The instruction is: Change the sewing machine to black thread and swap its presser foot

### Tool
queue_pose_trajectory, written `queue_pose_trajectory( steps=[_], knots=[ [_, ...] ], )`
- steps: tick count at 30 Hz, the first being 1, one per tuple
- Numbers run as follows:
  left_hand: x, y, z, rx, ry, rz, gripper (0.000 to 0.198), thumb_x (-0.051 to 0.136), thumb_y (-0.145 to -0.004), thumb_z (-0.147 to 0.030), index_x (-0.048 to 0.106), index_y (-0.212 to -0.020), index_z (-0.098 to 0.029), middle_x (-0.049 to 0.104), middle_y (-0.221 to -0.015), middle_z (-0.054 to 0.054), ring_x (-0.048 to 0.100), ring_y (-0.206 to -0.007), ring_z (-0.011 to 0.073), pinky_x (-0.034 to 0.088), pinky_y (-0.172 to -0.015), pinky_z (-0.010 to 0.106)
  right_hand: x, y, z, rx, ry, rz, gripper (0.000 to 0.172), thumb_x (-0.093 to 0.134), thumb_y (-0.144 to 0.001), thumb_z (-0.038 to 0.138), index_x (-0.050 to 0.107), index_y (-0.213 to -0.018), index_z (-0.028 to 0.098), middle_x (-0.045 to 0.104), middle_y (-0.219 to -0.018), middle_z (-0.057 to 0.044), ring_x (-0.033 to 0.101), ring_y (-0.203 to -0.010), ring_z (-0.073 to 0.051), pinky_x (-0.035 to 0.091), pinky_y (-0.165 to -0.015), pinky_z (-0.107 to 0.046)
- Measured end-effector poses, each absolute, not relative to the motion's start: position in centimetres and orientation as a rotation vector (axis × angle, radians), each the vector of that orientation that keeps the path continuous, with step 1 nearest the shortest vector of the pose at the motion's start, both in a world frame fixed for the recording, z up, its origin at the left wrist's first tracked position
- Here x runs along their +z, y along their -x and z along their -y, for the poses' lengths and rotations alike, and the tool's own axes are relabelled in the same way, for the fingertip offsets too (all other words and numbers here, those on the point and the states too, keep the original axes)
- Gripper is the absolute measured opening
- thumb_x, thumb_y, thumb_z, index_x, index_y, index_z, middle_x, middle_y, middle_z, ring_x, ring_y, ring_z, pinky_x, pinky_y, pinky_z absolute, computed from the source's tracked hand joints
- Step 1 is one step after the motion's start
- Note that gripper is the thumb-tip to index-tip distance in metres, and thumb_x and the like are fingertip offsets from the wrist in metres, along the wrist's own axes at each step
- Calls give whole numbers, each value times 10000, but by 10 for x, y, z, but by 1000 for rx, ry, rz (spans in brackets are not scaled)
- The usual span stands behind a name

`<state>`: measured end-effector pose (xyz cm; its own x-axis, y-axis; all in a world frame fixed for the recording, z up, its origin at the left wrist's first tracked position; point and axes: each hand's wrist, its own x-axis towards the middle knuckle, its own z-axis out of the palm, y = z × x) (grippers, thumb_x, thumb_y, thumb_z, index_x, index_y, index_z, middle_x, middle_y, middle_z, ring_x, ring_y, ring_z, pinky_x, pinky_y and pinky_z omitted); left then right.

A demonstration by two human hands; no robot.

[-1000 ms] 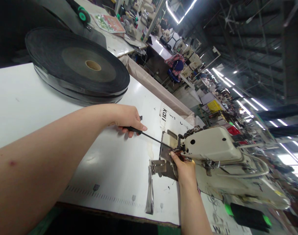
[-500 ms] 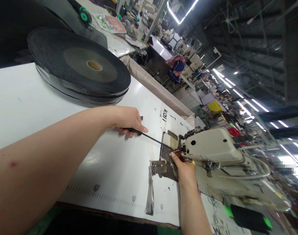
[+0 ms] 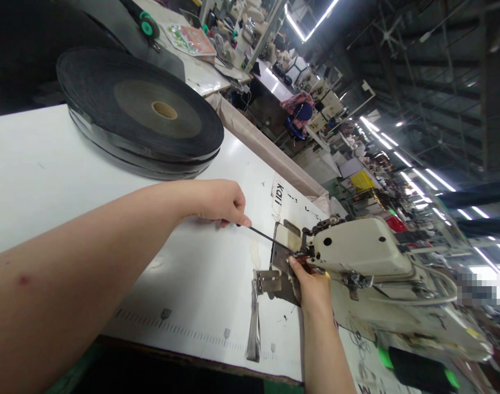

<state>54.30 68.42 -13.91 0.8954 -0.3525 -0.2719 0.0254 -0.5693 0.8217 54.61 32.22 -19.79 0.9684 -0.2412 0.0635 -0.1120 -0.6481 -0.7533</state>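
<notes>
My left hand (image 3: pixel 227 202) is closed around the dark handle of a screwdriver (image 3: pixel 263 234), a little above the white table. Its thin, straight shaft runs right to the needle area of a cream sewing machine (image 3: pixel 362 246). There my right hand (image 3: pixel 313 284) reaches under the machine head. The thumb lies by the shaft's tip at the metal needle plate (image 3: pixel 281 256), and the other fingers are curled in and mostly hidden. What they grip does not show. A slotted metal guide (image 3: pixel 268 281) sits just left of that hand.
Large rolls of black tape (image 3: pixel 141 115) lie stacked on the table (image 3: pixel 23 164) at the left. A grey strip (image 3: pixel 253 328) lies near the ruler-marked front edge. A black thread cone (image 3: pixel 418 368) is at lower right. Other workstations stand beyond.
The view has shifted slightly, moving the scene a little right. My left hand has turned on the handle and now covers more of it. My right hand stays at the needle area.
</notes>
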Motion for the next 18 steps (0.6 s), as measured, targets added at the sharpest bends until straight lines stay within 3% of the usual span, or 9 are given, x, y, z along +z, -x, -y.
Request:
queue_pose_trajectory(
  steps=[6, 11, 18],
  knots=[
    [-136, -543, -685, -243, -2332, 400, 282, 705, -785, -516, 715, -763, -235, 697, -671, -9, 552, -602, 153, 328, -569, 275, -199, -545, -322, -184, 2275, -220, 550, 864, -618, 592, 798, -906, 129, 794, -968, -151, 736, -1015, -352, 563, -947, -448],
    [-131, -540, -684, -152, -2438, 465, 276, 676, -836, -503, 743, -806, -237, 702, -700, 10, 543, -626, 158, 298, -596, 285, -198, -546, -325, -207, 2257, -205, 522, 858, -614, 579, 791, -897, 145, 798, -919, -129, 734, -1018, -348, 569, -934, -446],
    [-127, -536, -681, -110, -2447, 424, 283, 680, -836, -492, 741, -770, -224, 721, -733, 41, 570, -666, 187, 314, -607, 301, -194, -531, -322, -246, 2257, -160, 453, 827, -627, 532, 738, -876, 164, 760, -813, -79, 710, -819, -277, 564, -740, -376]
  ],
)
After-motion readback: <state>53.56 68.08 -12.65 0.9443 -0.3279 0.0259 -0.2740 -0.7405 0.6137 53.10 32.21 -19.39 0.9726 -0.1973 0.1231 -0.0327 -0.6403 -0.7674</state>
